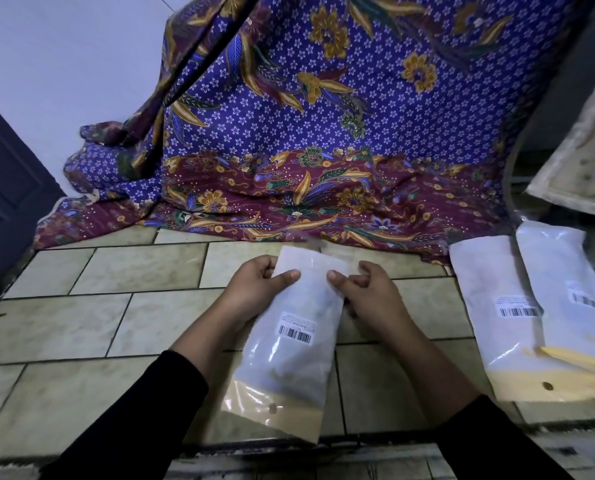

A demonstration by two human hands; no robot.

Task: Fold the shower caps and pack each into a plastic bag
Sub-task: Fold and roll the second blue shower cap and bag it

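Observation:
A clear plastic bag [289, 355] with a barcode label and a tan header strip lies lengthwise on the tiled floor in front of me. A white folded shower cap fills it. My left hand [258, 285] grips the bag's far left edge, thumb on top. On the far right edge sits my right hand [365, 289], thumb pressed on the bag's top face. Both hands pinch near the far open end, where the flap [310, 259] is folded.
Two packed bags [497, 306] [566, 289] with barcode labels lie overlapped on the floor at the right. A purple and maroon batik cloth [306, 133] hangs and spreads across the back. A pale board [580, 161] leans at the far right; a dark door [5, 188] is on the left.

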